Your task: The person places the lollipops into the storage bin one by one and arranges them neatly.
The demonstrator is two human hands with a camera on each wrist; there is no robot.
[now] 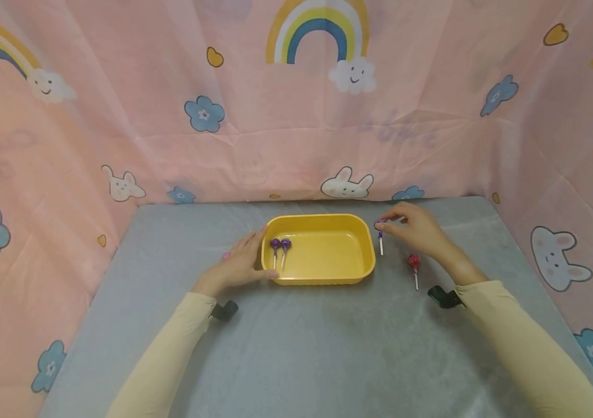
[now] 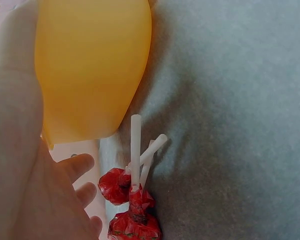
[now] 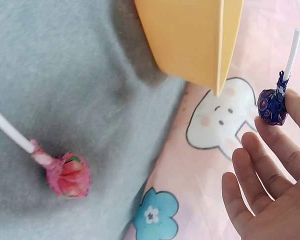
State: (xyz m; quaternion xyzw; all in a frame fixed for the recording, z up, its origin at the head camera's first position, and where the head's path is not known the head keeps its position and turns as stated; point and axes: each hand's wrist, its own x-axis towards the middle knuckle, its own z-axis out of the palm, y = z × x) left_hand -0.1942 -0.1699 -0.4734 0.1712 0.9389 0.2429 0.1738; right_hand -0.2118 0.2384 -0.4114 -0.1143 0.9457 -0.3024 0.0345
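Observation:
A yellow plastic basin [image 1: 322, 281] stands on the grey table, with two purple-wrapped lollipops [image 1: 286, 244] lying in its left end. My left hand [image 1: 241, 261] rests against the basin's left side, fingers and thumb spread along the rim. Under that hand, in the left wrist view, several red-wrapped lollipops [image 2: 135, 227] lie close to the basin; the head view mostly hides them. Just right of the basin, my right hand [image 1: 413, 229] pinches a purple lollipop [image 3: 272, 107] by its candy end between thumb and index finger, its stick hanging down.
A pinkish-red lollipop [image 1: 414, 262] lies on the table [image 1: 322, 348] below my right hand. Dark wrist-camera mounts [image 1: 444, 297] jut from both sleeves. Pink printed cloth [image 1: 255, 145] hangs behind the table and along both sides.

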